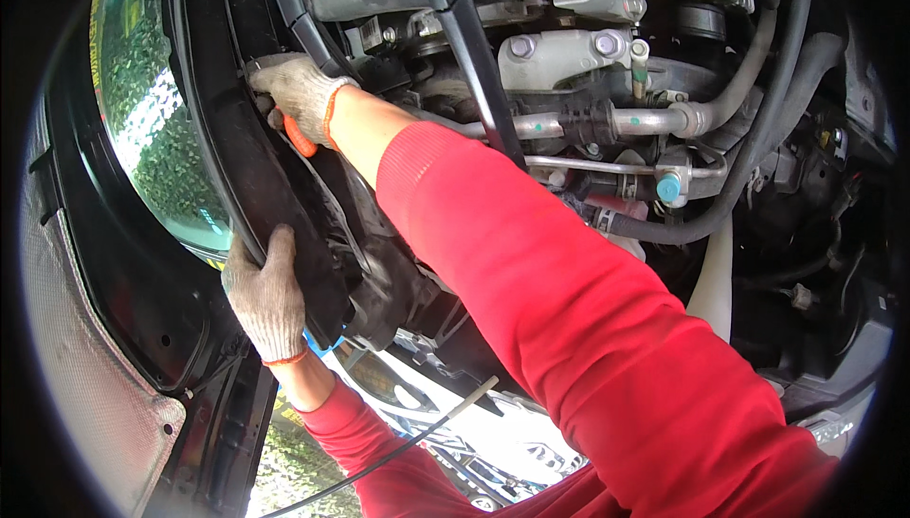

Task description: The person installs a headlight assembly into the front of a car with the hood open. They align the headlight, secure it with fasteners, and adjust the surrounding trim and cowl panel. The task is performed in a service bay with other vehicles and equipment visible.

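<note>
My right hand (301, 93), in a knitted work glove, reaches across the engine bay to the far end of a black plastic cowl panel (256, 167). Its fingers are curled round a tool with an orange handle (300, 138); the tool's working end is hidden, so its kind cannot be told. Lower down, my left hand (265, 298), gloved alike, grips the near end of the same panel. The thumb lies on one side of the edge, with the other fingers partly hidden. Along the panel runs the windshield (156, 129).
An engine with metal brackets (559, 58), pipes and a black hose (749, 177) fills the right side. A black strut-like bar (471, 54) crosses near my right forearm. The raised hood with silver lining (104, 376) stands at left. A thin rod (427, 431) crosses my left sleeve.
</note>
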### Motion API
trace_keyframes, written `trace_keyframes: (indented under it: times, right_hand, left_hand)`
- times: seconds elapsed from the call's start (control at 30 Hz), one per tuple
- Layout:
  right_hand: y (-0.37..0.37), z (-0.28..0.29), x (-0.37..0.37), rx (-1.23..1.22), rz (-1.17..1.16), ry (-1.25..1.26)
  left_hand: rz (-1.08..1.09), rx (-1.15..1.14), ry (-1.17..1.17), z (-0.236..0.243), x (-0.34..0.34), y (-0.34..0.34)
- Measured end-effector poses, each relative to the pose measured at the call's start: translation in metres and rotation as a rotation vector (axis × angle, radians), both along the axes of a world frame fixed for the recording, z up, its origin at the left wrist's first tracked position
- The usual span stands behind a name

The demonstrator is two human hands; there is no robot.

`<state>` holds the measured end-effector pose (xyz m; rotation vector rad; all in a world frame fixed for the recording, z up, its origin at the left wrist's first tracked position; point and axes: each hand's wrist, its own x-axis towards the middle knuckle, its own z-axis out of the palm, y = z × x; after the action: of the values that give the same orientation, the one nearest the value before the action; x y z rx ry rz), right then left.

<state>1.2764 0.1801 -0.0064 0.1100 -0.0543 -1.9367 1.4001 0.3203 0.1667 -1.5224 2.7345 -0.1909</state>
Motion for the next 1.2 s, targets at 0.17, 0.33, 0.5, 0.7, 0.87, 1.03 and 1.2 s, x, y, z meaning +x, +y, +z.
trace_keyframes:
  times: [0.17, 0.33, 0.5, 0.7, 0.87, 1.03, 1.2]
  right_hand:
    - [0.007, 0.003, -0.002, 0.02, 0.076, -0.015]
    - [0.012, 0.003, -0.002, 0.004, 0.054, 0.032]
    - [0.008, -0.002, -0.001, -0.015, 0.132, 0.075]
    - [-0.004, -0.003, 0.008, -0.08, 0.019, 0.117]
    - [-0.014, 0.018, 0.005, 0.577, -0.248, 0.378]
    - [-0.016, 0.068, -0.028, 0.929, -0.215, 0.893]
    - [-0.02, 0.075, -0.091, 0.957, -0.339, 0.596]
  left_hand:
    - [0.029, 0.002, -0.066, 0.006, 0.0, 0.0]
    - [-0.011, -0.027, -0.016, 0.01, 0.001, -0.001]
    - [0.028, 0.1, 0.044, 0.016, 0.003, -0.002]
    - [0.049, 0.169, 0.132, 0.02, 0.005, -0.008]
    - [-0.002, 0.15, 0.11, 0.012, 0.006, -0.007]
    - [-0.086, 0.111, 0.038, 0.011, 0.01, -0.012]
    - [-0.087, 0.144, 0.067, 0.016, 0.015, -0.02]
